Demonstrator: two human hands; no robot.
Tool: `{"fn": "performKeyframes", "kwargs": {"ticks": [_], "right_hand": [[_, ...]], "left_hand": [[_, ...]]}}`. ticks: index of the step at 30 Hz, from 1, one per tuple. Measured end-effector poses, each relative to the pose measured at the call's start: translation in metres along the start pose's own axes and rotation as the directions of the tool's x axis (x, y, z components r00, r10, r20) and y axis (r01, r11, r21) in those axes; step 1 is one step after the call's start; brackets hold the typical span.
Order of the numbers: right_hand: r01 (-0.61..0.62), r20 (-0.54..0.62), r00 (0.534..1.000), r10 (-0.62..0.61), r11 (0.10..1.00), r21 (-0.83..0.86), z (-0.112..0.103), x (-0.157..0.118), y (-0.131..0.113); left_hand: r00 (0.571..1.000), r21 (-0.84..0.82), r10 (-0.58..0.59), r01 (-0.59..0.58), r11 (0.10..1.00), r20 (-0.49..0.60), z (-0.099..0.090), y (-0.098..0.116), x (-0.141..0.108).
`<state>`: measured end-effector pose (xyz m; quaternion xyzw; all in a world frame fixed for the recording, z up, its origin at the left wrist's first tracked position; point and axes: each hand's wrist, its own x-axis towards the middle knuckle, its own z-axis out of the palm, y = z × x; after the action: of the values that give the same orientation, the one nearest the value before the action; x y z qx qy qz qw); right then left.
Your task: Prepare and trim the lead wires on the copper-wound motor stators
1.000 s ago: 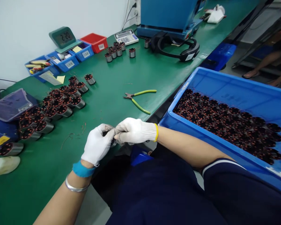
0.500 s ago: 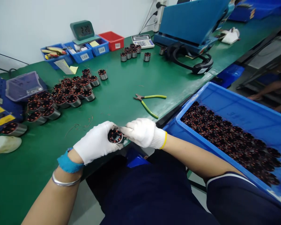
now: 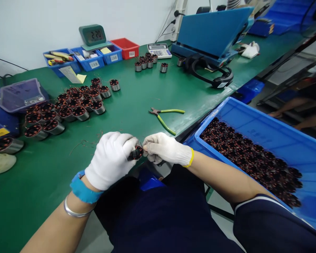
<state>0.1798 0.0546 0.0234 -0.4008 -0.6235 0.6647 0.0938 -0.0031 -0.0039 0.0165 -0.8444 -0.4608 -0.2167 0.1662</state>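
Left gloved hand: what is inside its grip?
The left hand holds a wound metal core. Its open end shows black and copper-coloured parts; the glove covers much of its side.

OPEN: bench (image 3: 127, 105) between stator cluster (image 3: 80, 112) and pliers (image 3: 171, 111) | BLOCKS RIGHTWARD: crate wall (image 3: 268, 128)
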Motion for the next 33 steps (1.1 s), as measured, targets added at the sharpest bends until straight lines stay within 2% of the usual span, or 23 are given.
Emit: {"fn": "performKeyframes", "kwargs": {"ticks": [4,6,7,8,9,10,11,12,13,14,15,16,17,19,20,21,22,23,25,27,29,31,33], "right_hand": [[0.021,-0.020,1.000,-0.023,0.997,-0.074,-0.002,-0.001,-0.004],[0.069,-0.046,0.996,-0.075,0.992,-0.110,-0.003,-0.004,-0.004],[0.102,-0.051,0.993,-0.109,0.987,-0.123,-0.004,-0.006,-0.004],[0.145,-0.052,0.987,-0.154,0.979,-0.145,-0.005,-0.009,-0.003],[0.196,-0.052,0.977,-0.208,0.963,-0.186,-0.006,-0.011,-0.003],[0.259,-0.045,0.959,-0.279,0.933,-0.248,-0.008,-0.014,-0.003],[0.320,-0.031,0.937,-0.348,0.891,-0.323,-0.009,-0.015,-0.003],[0.364,-0.011,0.916,-0.401,0.844,-0.393,-0.010,-0.017,-0.003],[0.384,0.010,0.905,-0.426,0.805,-0.452,-0.010,-0.017,-0.003],[0.375,0.024,0.909,-0.416,0.792,-0.482,-0.011,-0.018,-0.003],[0.339,0.023,0.928,-0.373,0.814,-0.471,-0.011,-0.018,-0.002],[0.283,0.014,0.952,-0.305,0.862,-0.421,-0.011,-0.018,-0.002],[0.213,0.007,0.975,-0.224,0.917,-0.337,-0.012,-0.018,-0.002],[0.085,0.014,0.996,-0.084,0.987,-0.138,-0.015,-0.019,-0.004],[0.050,0.020,0.999,-0.048,0.996,-0.071,-0.017,-0.020,-0.005],[0.039,0.024,0.999,-0.038,0.998,-0.046,-0.019,-0.021,-0.007],[0.051,0.026,0.998,-0.050,0.997,-0.062,-0.020,-0.023,-0.010],[0.080,0.020,0.997,-0.078,0.991,-0.109,-0.022,-0.025,-0.013],[0.146,0.011,0.989,-0.149,0.952,-0.268,-0.023,-0.028,-0.020],[0.182,0.010,0.981,-0.196,0.891,-0.416,-0.024,-0.029,-0.023],[0.152,0.002,0.986,-0.168,0.886,-0.438,-0.025,-0.028,-0.022],[0.089,-0.005,0.995,-0.097,0.935,-0.344,-0.029,-0.026,-0.018],[0.050,-0.006,0.999,-0.053,0.961,-0.272,-0.033,-0.025,-0.017]], "left_hand": [[1.000,0.038,0.021,-0.021,0.999,-0.007,-0.003,0.003,0.000],[0.995,-0.102,-0.104,0.103,0.989,-0.003,-0.004,0.005,-0.001],[0.977,-0.240,-0.214,0.214,0.947,0.025,-0.004,0.006,0.000],[0.938,-0.411,-0.333,0.343,0.845,0.099,-0.004,0.007,0.000],[0.879,-0.586,-0.420,0.467,0.663,0.225,-0.004,0.007,0.001],[0.804,-0.709,-0.439,0.575,0.407,0.400,-0.003,0.006,0.002],[0.724,-0.738,-0.362,0.663,0.128,0.588,-0.002,0.005,0.003],[0.646,-0.674,-0.211,0.731,-0.105,0.734,-0.001,0.004,0.004],[0.575,-0.566,-0.044,0.787,-0.246,0.817,0.000,0.003,0.006],[0.526,-0.487,0.070,0.824,-0.291,0.848,0.001,0.003,0.007],[0.523,-0.490,0.073,0.833,-0.257,0.849,0.002,0.005,0.008],[0.567,-0.562,-0.027,0.809,-0.170,0.824,0.003,0.007,0.009],[0.643,-0.660,-0.183,0.750,-0.050,0.744,0.003,0.009,0.009],[0.789,-0.773,-0.400,0.584,0.249,0.467,0.005,0.015,0.009],[0.843,-0.782,-0.423,0.498,0.375,0.334,0.007,0.017,0.009],[0.874,-0.785,-0.418,0.433,0.442,0.247,0.008,0.018,0.009],[0.881,-0.806,-0.418,0.407,0.431,0.221,0.010,0.018,0.008],[0.873,-0.836,-0.429,0.406,0.369,0.234,0.011,0.017,0.008],[0.820,-0.877,-0.437,0.463,0.125,0.371,0.013,0.014,0.009],[0.773,-0.814,-0.261,0.566,-0.127,0.578,0.013,0.012,0.010],[0.726,-0.720,-0.096,0.641,-0.268,0.681,0.011,0.012,0.012],[0.716,-0.706,-0.161,0.577,-0.410,0.679,0.008,0.013,0.015],[0.715,-0.808,-0.419,0.357,-0.469,0.560,0.008,0.014,0.017]]}}
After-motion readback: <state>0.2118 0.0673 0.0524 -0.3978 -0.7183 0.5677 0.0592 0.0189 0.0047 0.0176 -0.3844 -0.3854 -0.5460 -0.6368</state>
